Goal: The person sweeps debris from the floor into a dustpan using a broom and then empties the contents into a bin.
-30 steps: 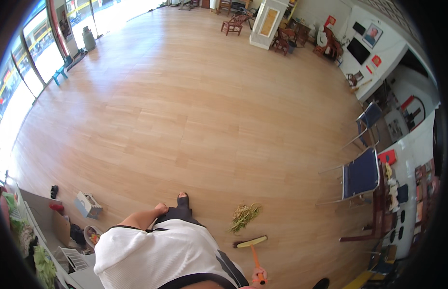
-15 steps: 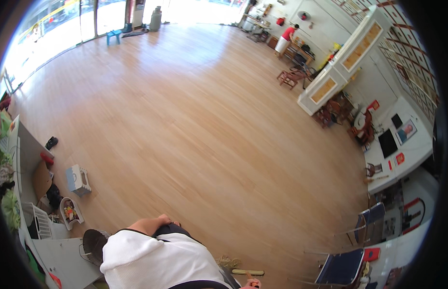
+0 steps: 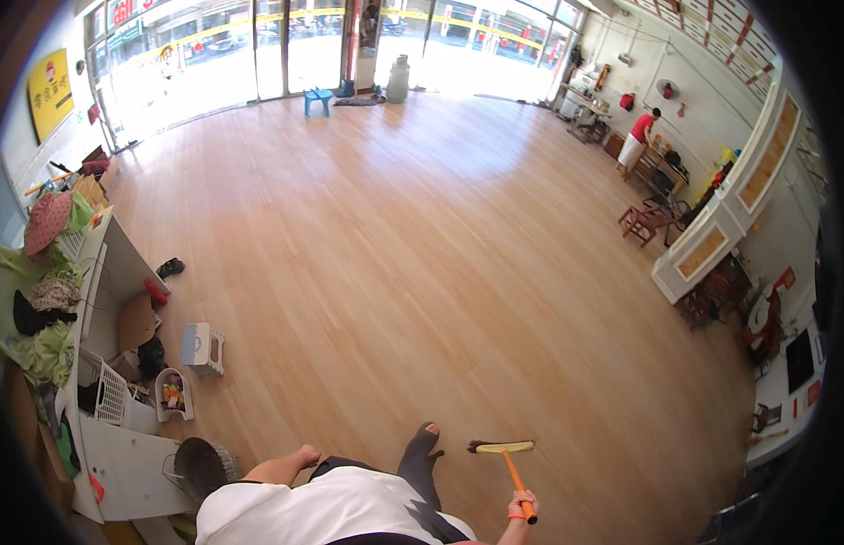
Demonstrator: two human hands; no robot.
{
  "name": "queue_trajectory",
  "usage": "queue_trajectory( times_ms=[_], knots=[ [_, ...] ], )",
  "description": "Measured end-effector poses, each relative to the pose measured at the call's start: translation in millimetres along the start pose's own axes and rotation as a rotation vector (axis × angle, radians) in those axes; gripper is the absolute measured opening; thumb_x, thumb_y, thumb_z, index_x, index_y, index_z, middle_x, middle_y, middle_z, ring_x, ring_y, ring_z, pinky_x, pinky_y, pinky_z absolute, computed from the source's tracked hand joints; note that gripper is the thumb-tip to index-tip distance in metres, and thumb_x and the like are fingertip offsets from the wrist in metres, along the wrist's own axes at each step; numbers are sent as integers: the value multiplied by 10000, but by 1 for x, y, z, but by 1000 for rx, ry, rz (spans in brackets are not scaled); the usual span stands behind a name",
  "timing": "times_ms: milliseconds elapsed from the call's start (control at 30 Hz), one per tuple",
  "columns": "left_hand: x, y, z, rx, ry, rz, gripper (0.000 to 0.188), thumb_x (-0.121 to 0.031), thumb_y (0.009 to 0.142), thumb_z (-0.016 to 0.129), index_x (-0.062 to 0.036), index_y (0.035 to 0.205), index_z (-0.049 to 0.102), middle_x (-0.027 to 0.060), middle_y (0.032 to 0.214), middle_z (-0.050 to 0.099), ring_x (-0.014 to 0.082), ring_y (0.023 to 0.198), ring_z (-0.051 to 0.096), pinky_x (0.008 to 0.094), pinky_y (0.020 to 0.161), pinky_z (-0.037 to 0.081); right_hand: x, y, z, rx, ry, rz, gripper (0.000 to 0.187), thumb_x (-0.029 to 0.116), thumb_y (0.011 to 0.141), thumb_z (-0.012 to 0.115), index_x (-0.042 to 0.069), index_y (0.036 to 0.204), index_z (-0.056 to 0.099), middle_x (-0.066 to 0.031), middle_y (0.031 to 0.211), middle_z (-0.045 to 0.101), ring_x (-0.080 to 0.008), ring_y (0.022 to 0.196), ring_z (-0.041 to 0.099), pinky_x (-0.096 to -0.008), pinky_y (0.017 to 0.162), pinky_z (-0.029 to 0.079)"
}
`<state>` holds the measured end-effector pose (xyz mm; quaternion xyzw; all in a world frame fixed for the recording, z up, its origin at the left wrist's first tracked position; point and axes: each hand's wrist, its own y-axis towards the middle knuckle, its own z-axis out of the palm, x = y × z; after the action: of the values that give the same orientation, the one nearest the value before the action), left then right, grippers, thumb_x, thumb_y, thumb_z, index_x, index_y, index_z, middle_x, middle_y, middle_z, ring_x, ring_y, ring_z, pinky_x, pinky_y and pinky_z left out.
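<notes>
My right hand (image 3: 523, 502), with an orange band at its wrist, is wrapped round the orange handle (image 3: 513, 470) of a broom. The broom's pale yellow head (image 3: 505, 447) rests on the wooden floor ahead of that hand, its dark bristles (image 3: 476, 446) showing at the left end. Fingers curled, my left hand (image 3: 309, 455) hangs by my dark trousers and nothing shows in it. One foot in an open-toed shoe (image 3: 430, 429) stands left of the broom head.
At left are a wicker basket (image 3: 200, 465), a white bin with colourful litter (image 3: 175, 392), a step stool (image 3: 204, 349) and a cluttered cabinet (image 3: 122, 263). Far off stand a blue stool (image 3: 318, 102) and a gas cylinder (image 3: 398, 80). Another person in red (image 3: 638, 138) bends over a bench at right.
My view has turned, so the room appears shifted right and glass doors show more. My right hand and the broom have come farther into view. My foot now shows.
</notes>
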<state>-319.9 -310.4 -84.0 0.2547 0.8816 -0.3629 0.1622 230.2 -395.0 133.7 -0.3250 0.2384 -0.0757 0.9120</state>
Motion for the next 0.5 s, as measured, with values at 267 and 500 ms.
queue_trajectory(
  times_ms=[267,500],
  knots=[
    [-35,74,-51,-154,-625,-387,209,-165,661,399,-4,612,523,113,584,510,164,490,498,268,421,393,15,175,79,-242,-119,165,122,-1,654,378,-29,724,281,-25,466,312,-94,359,372,-162,298,397],
    [-134,141,-224,-499,-1376,-724,181,-134,680,429,6,718,538,100,666,533,134,597,509,261,495,412,-10,274,173,-497,-381,201,122,55,703,411,3,694,301,-13,446,317,-100,334,367,-162,324,397]
  ],
)
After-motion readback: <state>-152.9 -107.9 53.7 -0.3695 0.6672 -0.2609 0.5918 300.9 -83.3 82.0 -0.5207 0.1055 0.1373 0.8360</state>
